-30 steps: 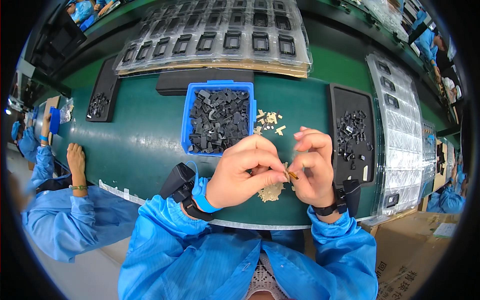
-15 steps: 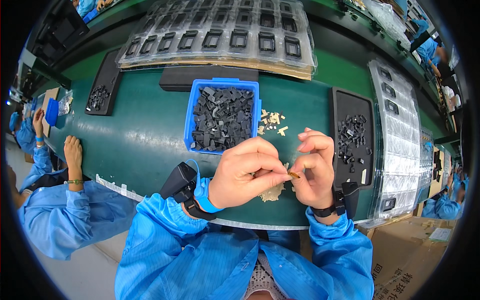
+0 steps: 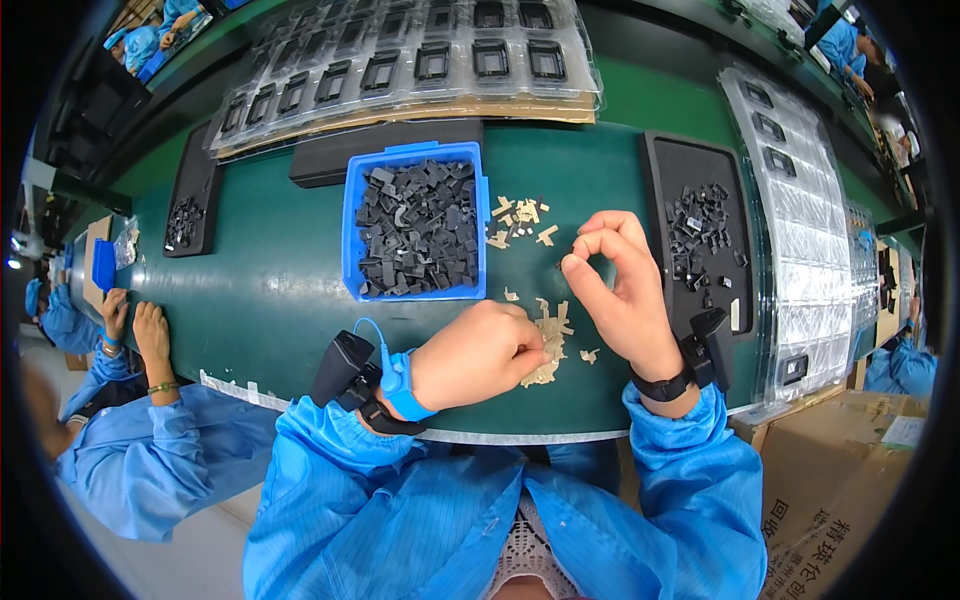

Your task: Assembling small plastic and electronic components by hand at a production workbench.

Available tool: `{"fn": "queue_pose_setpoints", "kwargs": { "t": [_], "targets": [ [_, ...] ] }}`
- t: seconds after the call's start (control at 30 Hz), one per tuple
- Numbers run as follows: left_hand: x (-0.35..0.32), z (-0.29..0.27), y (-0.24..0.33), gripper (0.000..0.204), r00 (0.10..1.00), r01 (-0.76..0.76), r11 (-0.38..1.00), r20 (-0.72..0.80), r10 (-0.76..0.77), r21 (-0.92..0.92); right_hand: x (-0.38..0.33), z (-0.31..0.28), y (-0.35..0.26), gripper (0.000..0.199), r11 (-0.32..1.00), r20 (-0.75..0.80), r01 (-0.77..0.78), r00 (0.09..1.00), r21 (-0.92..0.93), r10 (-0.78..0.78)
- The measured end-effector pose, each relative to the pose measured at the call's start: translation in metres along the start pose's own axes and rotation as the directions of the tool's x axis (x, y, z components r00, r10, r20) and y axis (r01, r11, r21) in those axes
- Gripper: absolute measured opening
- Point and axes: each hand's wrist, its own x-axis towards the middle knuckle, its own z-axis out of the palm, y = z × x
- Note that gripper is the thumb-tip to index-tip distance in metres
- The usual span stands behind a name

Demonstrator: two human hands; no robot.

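My left hand is closed, its thumb and fingertips pinched at the edge of a pile of thin beige pieces; whatever they hold is hidden. To the right and farther out, my right hand is raised over the green table in a pinch. A small dark piece shows at its fingertips, too small to name. Beyond my left hand stands a blue bin full of small black plastic parts. More beige pieces lie scattered just right of the bin.
A black tray with small black parts lies at the right, beside clear blister trays. Stacked blister trays with black frames stand at the back. Another black tray is at the far left, near a co-worker's arm.
My hands, together at a small brownish piece before, are now apart. The left has dropped to the beige pile; the right has moved farther out, still pinching. The whole view has shifted slightly.
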Motion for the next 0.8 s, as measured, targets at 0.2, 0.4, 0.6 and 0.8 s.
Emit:
{"fn": "queue_pose_setpoints", "kwargs": {
  "t": [0.2,0.4,0.6,0.8],
  "targets": [
    [0.001,-0.006,0.01,0.012,0.987,0.136,0.988,-0.072,-0.141,-0.073,-0.001,0.0,-0.002,0.009,1.0,-0.057,-0.027,0.998,0.0,0.027],
    [-0.003,-0.027,0.014,0.007,0.764,0.087,0.955,-0.596,-0.247,-0.284,-0.004,-0.003,0.001,0.01,0.996,-0.098,-0.086,0.991,0.032,0.089],
    [-0.008,-0.053,-0.017,0.014,0.704,0.363,0.842,-0.709,0.033,0.4,-0.004,-0.001,0.0,0.01,0.995,-0.103,-0.085,0.991,0.059,0.091],
    [-0.022,-0.054,-0.007,0.021,0.845,0.406,0.8,-0.516,-0.143,0.443,-0.002,0.001,0.001,0.01,0.996,-0.101,-0.076,0.992,0.056,0.081]
  ]
}}
